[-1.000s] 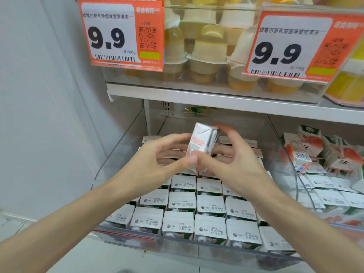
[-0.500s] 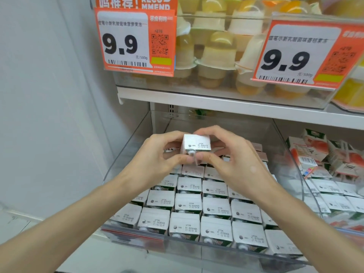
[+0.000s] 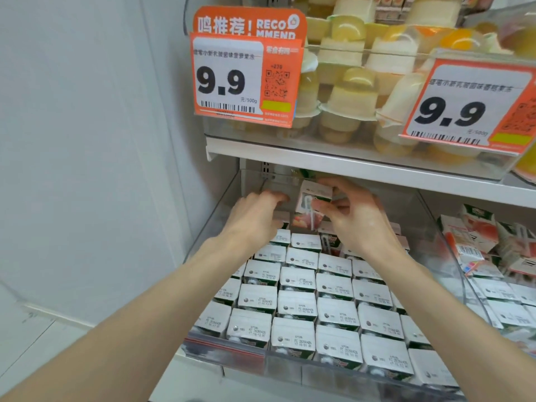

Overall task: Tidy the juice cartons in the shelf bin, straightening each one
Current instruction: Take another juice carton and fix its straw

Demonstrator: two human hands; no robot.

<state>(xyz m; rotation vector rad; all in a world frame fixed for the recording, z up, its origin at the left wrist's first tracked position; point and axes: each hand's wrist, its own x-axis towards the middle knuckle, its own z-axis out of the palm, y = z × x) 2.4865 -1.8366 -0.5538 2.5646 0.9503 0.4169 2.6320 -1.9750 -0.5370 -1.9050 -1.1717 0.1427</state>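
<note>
A clear shelf bin (image 3: 221, 205) holds several rows of small juice cartons (image 3: 296, 305) standing upright, white tops up. At the back of the bin my right hand (image 3: 358, 220) grips one carton (image 3: 311, 203) by its right side. That carton is upright just above the back row, its straw side facing me. My left hand (image 3: 255, 217) reaches to the back left beside it, fingers loosely bent, holding nothing. Its fingertips are near the back cartons; I cannot tell whether they touch.
A second bin (image 3: 452, 256) on the right holds jumbled cartons (image 3: 478, 242). The shelf board (image 3: 348, 165) hangs low over the back of the bin, with jelly cups (image 3: 348, 97) and orange price tags (image 3: 246, 79) above. A white wall (image 3: 87, 140) stands at the left.
The carton, held by both hands in front of me, has gone to the back of the bin and now shows its straw side. My left hand has let go of it.
</note>
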